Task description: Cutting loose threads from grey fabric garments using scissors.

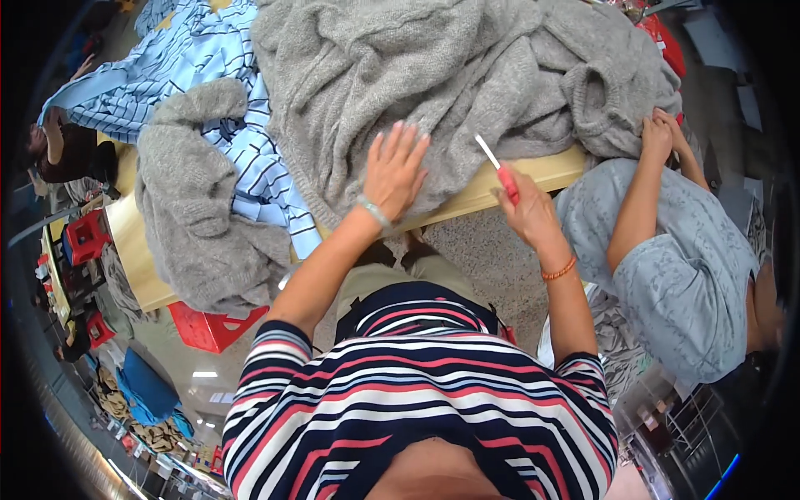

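Observation:
My left hand (395, 169) lies flat with fingers spread on a large grey knitted garment (433, 75) that is heaped over a wooden table (550, 171). My right hand (525, 208) is closed around a small tool with a red handle and a thin white blade (497, 166), held just off the table's near edge beside the knit. The blade points up and to the left, close to the fabric.
A blue and white striped shirt (192, 58) and a second grey knit (196, 217) lie at the left of the table. A person in a grey-blue top (683, 267) sits at my right, hands (662, 133) on the knit. A red crate (208, 327) stands below.

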Tool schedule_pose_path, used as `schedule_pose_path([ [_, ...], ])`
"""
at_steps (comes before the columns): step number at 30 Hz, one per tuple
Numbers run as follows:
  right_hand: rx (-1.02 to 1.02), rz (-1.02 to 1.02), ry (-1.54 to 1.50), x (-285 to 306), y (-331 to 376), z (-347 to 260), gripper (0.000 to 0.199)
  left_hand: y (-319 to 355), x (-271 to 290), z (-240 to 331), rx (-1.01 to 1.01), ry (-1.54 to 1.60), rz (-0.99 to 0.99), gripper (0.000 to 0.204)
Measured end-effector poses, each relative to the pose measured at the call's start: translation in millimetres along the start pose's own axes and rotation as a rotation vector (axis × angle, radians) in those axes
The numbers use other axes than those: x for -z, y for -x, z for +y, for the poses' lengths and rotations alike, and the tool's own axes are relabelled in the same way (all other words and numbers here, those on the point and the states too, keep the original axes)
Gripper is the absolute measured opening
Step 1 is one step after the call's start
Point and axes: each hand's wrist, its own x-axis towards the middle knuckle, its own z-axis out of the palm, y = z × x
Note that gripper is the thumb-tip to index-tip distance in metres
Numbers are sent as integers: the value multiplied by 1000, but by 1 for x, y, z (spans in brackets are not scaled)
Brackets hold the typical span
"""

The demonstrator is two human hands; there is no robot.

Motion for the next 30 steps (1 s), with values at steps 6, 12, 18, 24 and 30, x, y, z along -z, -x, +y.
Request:
schedule_pose_path([
  [6,29,-349,123,-3,11,-41,36,1,-60,-24,4,-196,-335,60],
  [12,163,-466,65,3,3,-40,31,19,-61,-29,0,-133,-282,59],
  [18,134,-435,17,10,22,-39,39,77,-23,-18,110,122,-132,59],
  [24,289,-582,133,5,30,-69,33,110,-45,-24,197,141,-121,64],
  [30,405,-645,182,9,29,-75,30,135,-30,-35,215,142,-192,66],
])
